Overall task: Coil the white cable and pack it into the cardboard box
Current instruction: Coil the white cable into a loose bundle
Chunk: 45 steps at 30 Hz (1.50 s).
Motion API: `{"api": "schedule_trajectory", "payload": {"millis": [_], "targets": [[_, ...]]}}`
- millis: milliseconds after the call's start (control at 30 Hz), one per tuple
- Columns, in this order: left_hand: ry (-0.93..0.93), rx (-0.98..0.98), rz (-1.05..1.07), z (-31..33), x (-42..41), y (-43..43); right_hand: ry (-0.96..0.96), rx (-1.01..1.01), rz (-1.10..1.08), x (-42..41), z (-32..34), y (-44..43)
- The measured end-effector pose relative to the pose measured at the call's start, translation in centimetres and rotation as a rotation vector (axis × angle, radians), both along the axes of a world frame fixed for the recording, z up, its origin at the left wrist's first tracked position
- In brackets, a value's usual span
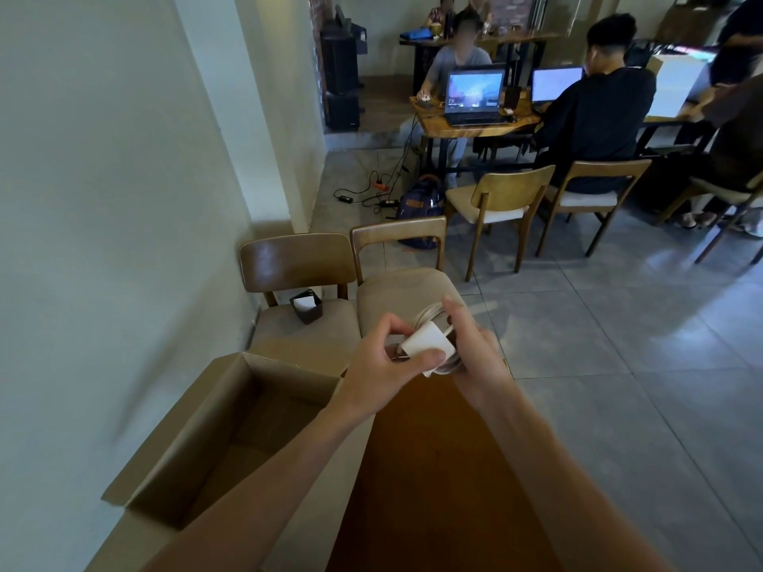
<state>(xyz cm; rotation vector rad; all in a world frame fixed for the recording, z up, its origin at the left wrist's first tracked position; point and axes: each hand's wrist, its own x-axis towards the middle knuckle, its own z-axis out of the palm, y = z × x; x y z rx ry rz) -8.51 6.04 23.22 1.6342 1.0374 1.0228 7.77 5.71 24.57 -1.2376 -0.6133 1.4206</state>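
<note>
The white cable (429, 313) is wound into a small coil and held up between both hands, above the far end of a brown wooden table (433, 468). A white square charger plug (427, 344) sits at the front of the coil. My left hand (382, 365) pinches the plug, thumb along its lower edge. My right hand (475, 353) grips the coil from the right, with the index finger raised over it. The open cardboard box (198, 439) stands on the table to the left, just below my left forearm; what shows of its inside looks empty.
A pale wall runs along the left. Two wooden chairs (305, 278) stand beyond the table; a small black holder (306, 306) rests on the left seat. Farther off, people sit at laptop tables, with more chairs, a backpack (421, 204) and floor cables (371, 192).
</note>
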Motion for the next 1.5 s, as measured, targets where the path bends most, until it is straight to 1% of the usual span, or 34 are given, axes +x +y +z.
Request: {"api": "schedule_trajectory", "payload": {"millis": [67, 133, 200, 233, 333, 467, 600, 733, 800, 867, 1000, 1067, 1133, 1233, 1300, 1367, 1467, 1500], "targets": [[-0.011, -0.084, 0.027, 0.1, 0.0, 0.1, -0.02, 0.067, -0.005, -0.1, 0.1, -0.1], [0.069, -0.145, 0.033, 0.1, 0.0, 0.3, -0.075, 0.096, -0.034, -0.1, 0.1, -0.3], [0.153, -0.216, -0.01, 0.2, 0.0, 0.6, -0.106, 0.108, -0.048, 0.1, 0.1, -0.4], [0.152, -0.246, -0.037, 0.3, -0.1, 0.8, -0.114, 0.113, -0.043, 0.2, 0.0, -0.5], [0.035, -0.263, -0.064, 1.2, -0.8, 1.5, -0.159, 0.146, 0.007, 0.9, -0.1, -1.0], [-0.103, -0.285, -0.058, 1.8, -1.1, 1.6, -0.137, 0.166, 0.033, 1.5, -0.5, -1.0], [-0.138, -0.261, -0.074, 1.4, -0.8, 1.2, -0.085, 0.187, 0.023, 1.9, -0.8, -0.8], [-0.308, -0.426, -0.11, 0.5, -0.2, 0.4, 0.117, 0.174, -0.027, 2.1, -0.5, -0.5], [-0.409, -0.536, -0.131, 0.1, 0.2, -0.2, 0.161, 0.208, -0.015, 2.1, -0.5, -0.3], [-0.473, -0.618, -0.145, -0.2, 0.4, -0.5, 0.168, 0.233, 0.023, 2.2, -0.7, -0.3], [-0.526, -0.683, -0.134, -0.2, 0.1, 0.0, 0.147, 0.3, 0.147, 2.6, -1.1, -1.0], [-0.543, -0.715, -0.13, 0.1, 0.0, 0.1, 0.117, 0.296, 0.187, 2.6, -1.2, -1.2], [-0.594, -0.742, -0.088, 0.6, 0.0, 0.3, 0.104, 0.277, 0.246, 2.4, -1.1, -1.3], [-0.696, -0.767, 0.029, 1.3, 0.0, 1.0, 0.089, 0.25, 0.351, 1.9, -0.8, -1.4], [-0.68, -0.755, 0.058, 1.7, -0.1, 1.5, 0.097, 0.264, 0.404, 1.6, -0.5, -1.6], [-0.573, -0.76, 0.048, 1.7, 0.1, 1.5, 0.056, 0.292, 0.409, 1.4, -0.1, -1.7], [-0.293, -0.731, 0.009, 1.3, 0.4, 0.7, -0.201, 0.312, 0.336, 1.0, 0.5, -1.6], [-0.243, -0.71, -0.026, 1.2, 0.5, 0.4, -0.287, 0.318, 0.311, 0.9, 0.5, -1.6]]}}
